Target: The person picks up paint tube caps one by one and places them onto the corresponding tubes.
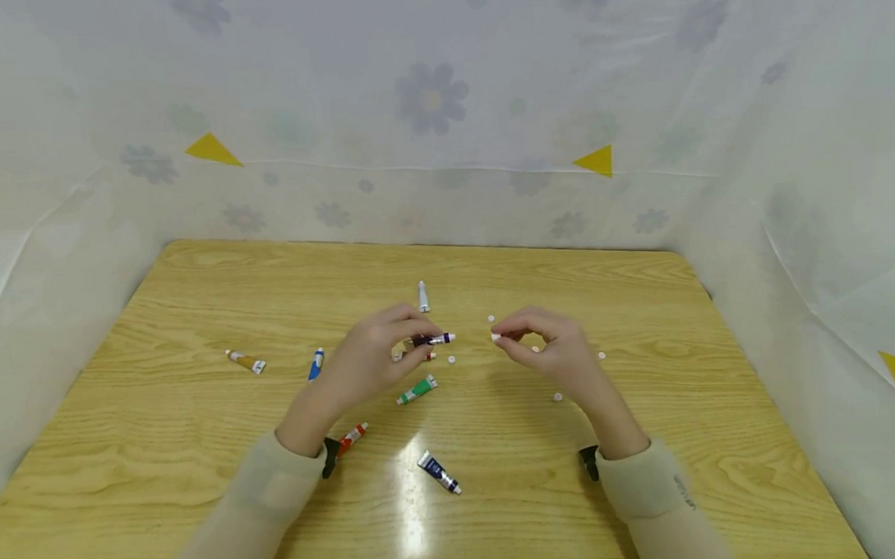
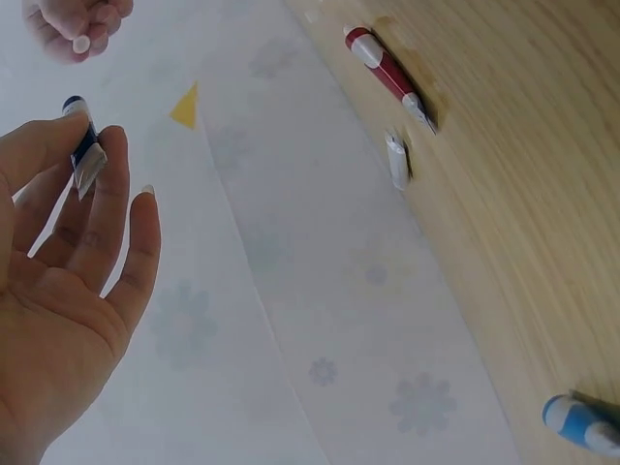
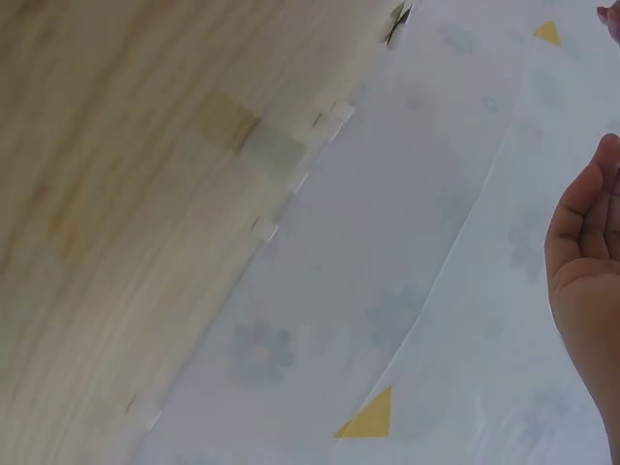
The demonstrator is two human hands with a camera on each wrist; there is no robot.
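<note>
My left hand [image 1: 376, 352] holds a small dark purple paint tube [image 1: 432, 340] above the wooden table [image 1: 641, 306], its nozzle pointing right; in the left wrist view the tube [image 2: 83, 145] sits pinched between thumb and fingers. Just to its right, my right hand [image 1: 546, 342] pinches a small white cap [image 1: 496, 337] between fingertips, a short gap from the tube's nozzle. The cap [image 2: 81, 44] also shows at the top of the left wrist view. Only the edge of my right hand [image 3: 586, 262] shows in the right wrist view.
Other paint tubes lie on the table: white [image 1: 423, 296], green [image 1: 418, 389], red [image 1: 352, 437], blue [image 1: 315, 363], ochre [image 1: 246, 361], dark blue [image 1: 439, 473]. Loose white caps [image 1: 558, 397] are scattered around. Flowered plastic sheeting [image 1: 441, 107] walls in the table on three sides.
</note>
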